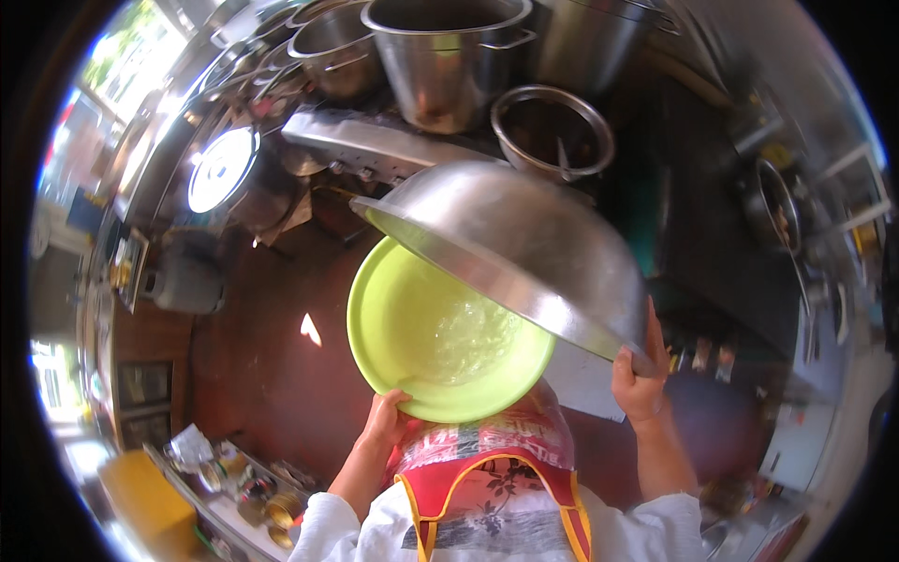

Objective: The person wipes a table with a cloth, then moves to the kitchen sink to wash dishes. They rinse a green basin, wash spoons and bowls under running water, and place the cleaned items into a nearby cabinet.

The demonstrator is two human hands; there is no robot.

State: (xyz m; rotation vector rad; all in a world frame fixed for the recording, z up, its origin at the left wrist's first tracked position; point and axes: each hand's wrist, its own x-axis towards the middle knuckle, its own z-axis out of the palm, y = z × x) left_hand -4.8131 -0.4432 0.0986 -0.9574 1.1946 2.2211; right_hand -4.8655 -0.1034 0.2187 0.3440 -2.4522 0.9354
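My left hand [388, 419] grips the near-left rim of a lime-green plastic basin [379, 316]. Clear, rippling liquid that looks like water [474, 344] lies in the basin. On the right, my right hand [640, 383] holds a large stainless steel bowl [516, 218] by its rim, thumb on the near edge. The steel bowl is tilted, its outer bottom facing up and away from me, and it overhangs the basin's far right part. Its inside is mostly hidden. Whether liquid runs from the bowl cannot be made out.
Beyond stands a stove [379, 144] with a tall stockpot [449, 70] and a steel bowl of dark contents [555, 133]. A lidded pot [246, 179] and gas cylinder [186, 270] are at left. A wok [772, 204] lies far right; a cluttered counter [235, 516] is lower left.
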